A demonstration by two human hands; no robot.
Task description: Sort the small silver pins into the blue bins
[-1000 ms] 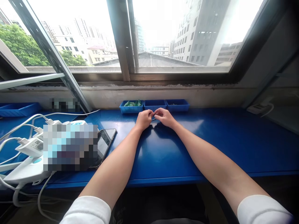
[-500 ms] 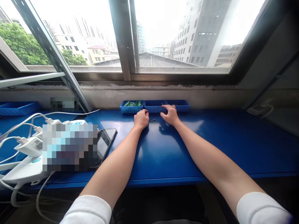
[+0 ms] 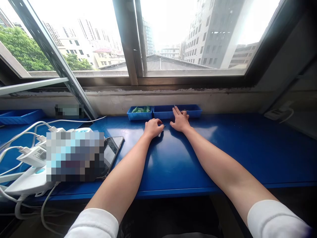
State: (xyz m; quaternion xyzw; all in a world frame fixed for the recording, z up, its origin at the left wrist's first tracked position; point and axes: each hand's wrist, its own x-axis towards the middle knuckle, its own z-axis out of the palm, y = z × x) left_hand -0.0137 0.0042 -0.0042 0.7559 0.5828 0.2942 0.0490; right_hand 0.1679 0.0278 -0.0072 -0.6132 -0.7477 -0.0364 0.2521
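A blue counter [image 3: 247,158] is set along a wide window [image 3: 173,39], beneath which a stained, peeling concrete sill [image 3: 173,97] is seen; the metal frame is divided by a central mullion [image 3: 129,43], and an angled sash [image 3: 52,53] is seen at the left; tower blocks [image 3: 213,33], a corrugated roof [image 3: 168,62] and trees [image 3: 22,46] are washed by bright daylight.

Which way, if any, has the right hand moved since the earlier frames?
Yes: judged against the middle blue plastic tray, the right hand has moved right and forward, from before the tray's centre to its right end, fingertips now over its rim.
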